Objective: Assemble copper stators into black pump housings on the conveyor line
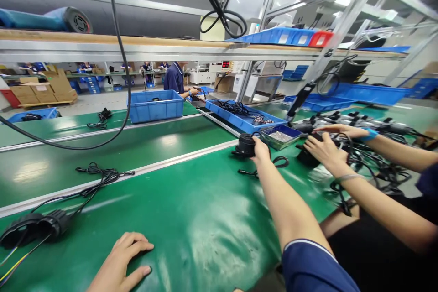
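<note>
My right hand [261, 150] reaches far forward, its fingers wrapped round the side of a black round housing [245, 145]. A thin black cable [281, 161] with a plug end lies on the green mat [191, 210] beside that housing. Near the front edge, my left hand [121, 260] rests low over the mat with fingers apart and nothing in them. To its left lie black ribbed housings [56, 222] with coloured wires and a black cable bundle [102, 177] that reaches onto the metal rail.
At right, a co-worker's hands [325, 150] handle a black part beside heaped cables [372, 164]. Blue bins [155, 108] and a blue tray of cables [219, 112] stand beyond, with a small box of metal parts [282, 134]. A black cable [118, 32] hangs in front.
</note>
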The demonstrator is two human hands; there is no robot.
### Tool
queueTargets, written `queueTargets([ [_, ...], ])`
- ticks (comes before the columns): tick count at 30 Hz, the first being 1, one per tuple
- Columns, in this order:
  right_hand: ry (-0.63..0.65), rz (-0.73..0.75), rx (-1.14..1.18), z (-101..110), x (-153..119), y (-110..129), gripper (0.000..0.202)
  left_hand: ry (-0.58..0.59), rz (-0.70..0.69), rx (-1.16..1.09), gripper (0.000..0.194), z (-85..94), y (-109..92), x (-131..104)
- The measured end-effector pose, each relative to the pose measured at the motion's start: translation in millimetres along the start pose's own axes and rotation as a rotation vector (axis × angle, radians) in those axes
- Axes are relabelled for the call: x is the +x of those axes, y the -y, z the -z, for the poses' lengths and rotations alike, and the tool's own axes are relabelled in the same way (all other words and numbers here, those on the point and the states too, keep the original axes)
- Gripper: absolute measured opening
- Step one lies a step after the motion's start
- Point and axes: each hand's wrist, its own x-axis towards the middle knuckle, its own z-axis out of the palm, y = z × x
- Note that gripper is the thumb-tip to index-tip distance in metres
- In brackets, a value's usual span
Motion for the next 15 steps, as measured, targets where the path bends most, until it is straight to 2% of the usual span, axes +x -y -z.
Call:
queueTargets([
  [2, -0.025, -0.061, 0.006, 3.8, 20.4, 5.8, 0.023, -0.006, -0.005, -0.001, 0.033, -1.0, 1.7, 1.0],
  [5, -0.078, -0.086, 0.014, 10.1, 38.1, 2.5, 0.022, -0.004, 0.004, 0.011, 0.034, -2.5, 5.2, 0.7],
  [15, -0.147, 0.018, -0.144, 29.8, 45.8, -27.2, 0.031, 0.057, 0.071, 0.001, 0.035, 0.5, 3.6, -2.0],
])
